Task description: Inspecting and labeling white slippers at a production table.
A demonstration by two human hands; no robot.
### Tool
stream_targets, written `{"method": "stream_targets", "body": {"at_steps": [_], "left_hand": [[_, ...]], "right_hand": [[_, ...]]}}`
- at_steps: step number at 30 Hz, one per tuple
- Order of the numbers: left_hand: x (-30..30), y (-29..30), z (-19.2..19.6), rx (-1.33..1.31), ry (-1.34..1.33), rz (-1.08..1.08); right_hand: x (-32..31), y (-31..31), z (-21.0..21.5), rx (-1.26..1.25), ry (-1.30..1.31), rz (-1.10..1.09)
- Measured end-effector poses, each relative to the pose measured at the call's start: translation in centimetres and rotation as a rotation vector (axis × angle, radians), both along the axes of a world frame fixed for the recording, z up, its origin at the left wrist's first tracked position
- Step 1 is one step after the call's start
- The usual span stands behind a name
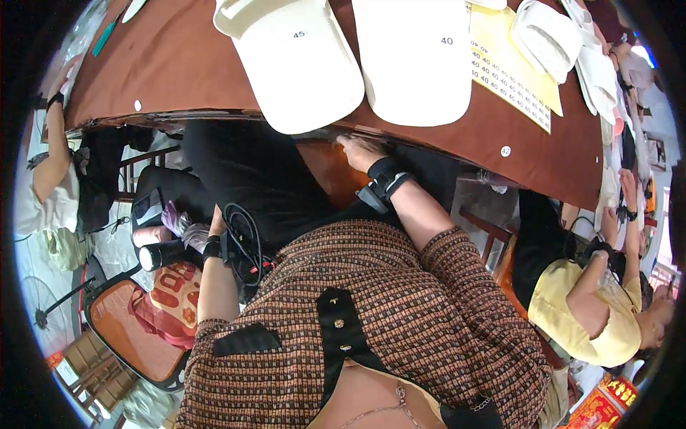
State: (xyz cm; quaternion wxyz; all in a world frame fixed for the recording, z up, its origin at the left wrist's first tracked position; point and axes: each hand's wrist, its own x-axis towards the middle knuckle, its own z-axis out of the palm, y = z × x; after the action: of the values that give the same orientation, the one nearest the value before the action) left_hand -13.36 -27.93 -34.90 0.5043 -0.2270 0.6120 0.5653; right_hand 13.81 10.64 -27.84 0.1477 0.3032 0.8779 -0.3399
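Note:
My right hand (pixel 361 153), with a black strap at its wrist, is just below the table's near edge, close to the toe of a white slipper (pixel 304 79). Some of its fingers are hidden, and I cannot make out whether it holds anything. Low at my left side is my left hand (pixel 217 223), seen edge-on. It lies between a clear and purplish plastic bag (pixel 191 232) and a coil of black cable (pixel 246 232); its grip does not show. A second white slipper (pixel 416 64) lies beside the first, both reaching over the table edge.
On the brown-covered table (pixel 182 64) lie yellow sticker sheets (pixel 518 89) and more white slippers (pixel 549 39). A chair (pixel 118 322) at left bears a red cloth bag (pixel 168 304) beside a black cylindrical object (pixel 161 255). People sit at both sides, one in yellow (pixel 582 314).

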Motion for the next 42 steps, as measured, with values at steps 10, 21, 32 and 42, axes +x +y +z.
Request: {"method": "stream_targets", "body": {"at_steps": [10,21,32,42], "left_hand": [[-0.5,0.2,-2.2,0.167,0.192,-0.202],[2.3,5.5,3.6,0.049,0.15,-0.165],[0.5,6.2,1.2,0.158,0.23,-0.389],[-3.5,1.6,-7.2,0.22,0.74,-0.808]], "right_hand": [[-2.2,-2.2,-0.5,0.008,0.006,0.18],[-0.5,-0.6,-1.9,-0.055,0.062,0.06],[-0.5,2.2,-18.7,-0.549,0.318,-0.187],[-0.5,0.1,-13.3,0.097,0.488,-0.033]]}}
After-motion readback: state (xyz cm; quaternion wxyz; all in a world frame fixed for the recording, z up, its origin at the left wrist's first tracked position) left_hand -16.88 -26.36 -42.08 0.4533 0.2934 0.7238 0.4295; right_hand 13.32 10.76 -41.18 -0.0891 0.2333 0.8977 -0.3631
